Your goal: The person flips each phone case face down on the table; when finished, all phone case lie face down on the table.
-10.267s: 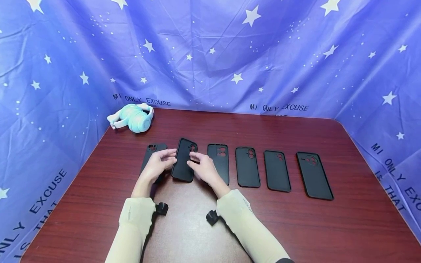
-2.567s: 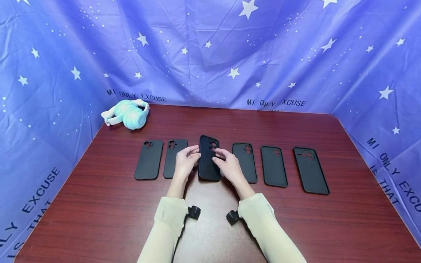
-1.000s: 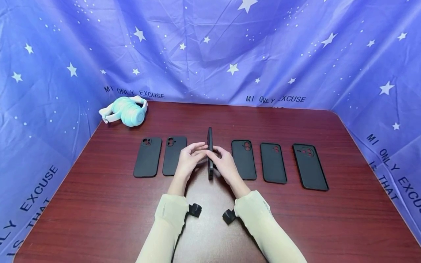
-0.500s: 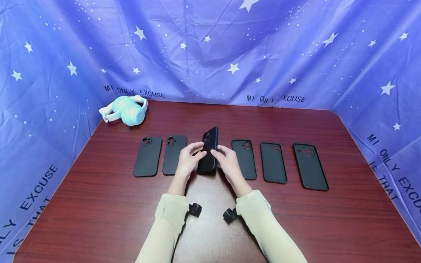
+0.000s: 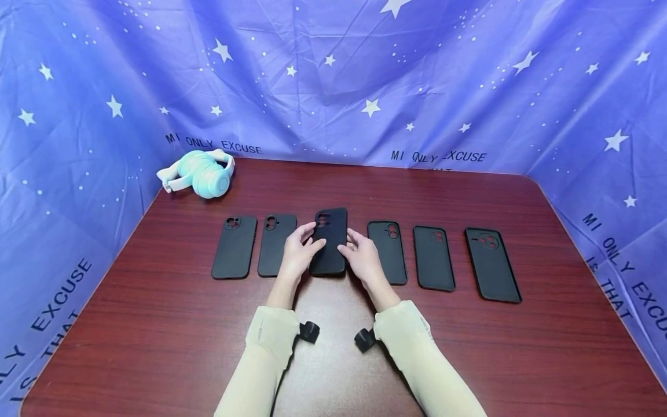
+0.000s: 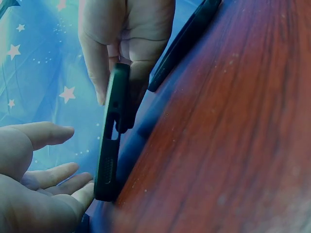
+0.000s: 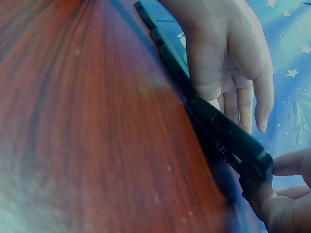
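Observation:
A black phone case [image 5: 332, 249] is tilted just above the table, back side up, camera cutouts at its far left corner. My right hand [image 5: 363, 259] pinches its right edge; in the right wrist view the thumb and fingers [image 7: 286, 164] lie on opposite faces. My left hand [image 5: 297, 258] is at the left edge. Its fingertips touch or nearly touch the case, and its thumb [image 6: 51, 133] stands off the surface in the left wrist view. To the left, two phone cases [image 5: 234, 249] [image 5: 276, 248] lie back side up. On the right, several others [image 5: 388, 255] lie hollow side up.
The cases form a row across the dark red wooden table [image 5: 333, 359]. Light blue and white headphones [image 5: 203, 175] lie folded at the back left. A blue curtain [image 5: 333, 81] with white stars surrounds the table's back and sides.
Earlier, both hands held the second case, now back side up at the left. The third case then went from hollow side up, through on edge, to back side up. The left thumb has come off it.

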A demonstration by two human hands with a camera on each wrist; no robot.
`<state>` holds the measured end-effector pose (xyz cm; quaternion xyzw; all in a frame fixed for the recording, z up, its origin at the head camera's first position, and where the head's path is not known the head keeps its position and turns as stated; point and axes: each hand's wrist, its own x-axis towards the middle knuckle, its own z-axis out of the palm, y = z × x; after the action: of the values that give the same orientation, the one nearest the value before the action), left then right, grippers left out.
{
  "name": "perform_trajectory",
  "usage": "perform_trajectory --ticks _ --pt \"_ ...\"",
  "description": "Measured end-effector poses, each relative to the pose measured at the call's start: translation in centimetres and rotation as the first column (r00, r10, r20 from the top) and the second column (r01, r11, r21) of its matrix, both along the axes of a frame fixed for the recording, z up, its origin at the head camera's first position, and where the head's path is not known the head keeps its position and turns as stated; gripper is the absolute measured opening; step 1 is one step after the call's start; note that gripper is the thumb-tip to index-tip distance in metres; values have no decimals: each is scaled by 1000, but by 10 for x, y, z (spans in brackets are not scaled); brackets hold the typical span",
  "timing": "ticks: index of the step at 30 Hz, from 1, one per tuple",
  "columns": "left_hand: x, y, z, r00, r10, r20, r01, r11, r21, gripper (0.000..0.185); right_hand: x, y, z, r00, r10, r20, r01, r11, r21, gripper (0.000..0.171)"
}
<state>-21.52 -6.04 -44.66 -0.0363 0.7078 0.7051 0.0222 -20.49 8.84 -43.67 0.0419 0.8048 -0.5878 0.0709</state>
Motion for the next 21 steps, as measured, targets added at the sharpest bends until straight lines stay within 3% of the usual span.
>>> perform_trajectory --ticks 7,21 --pt "2 -2 5 999 -7 48 10 998 -62 57 1 0 1 1000 26 -3 -25 984 175 51" --pt "2 -3 4 998 3 70 4 996 -90 59 2 -3 -1 999 20 -50 -7 969 249 45"
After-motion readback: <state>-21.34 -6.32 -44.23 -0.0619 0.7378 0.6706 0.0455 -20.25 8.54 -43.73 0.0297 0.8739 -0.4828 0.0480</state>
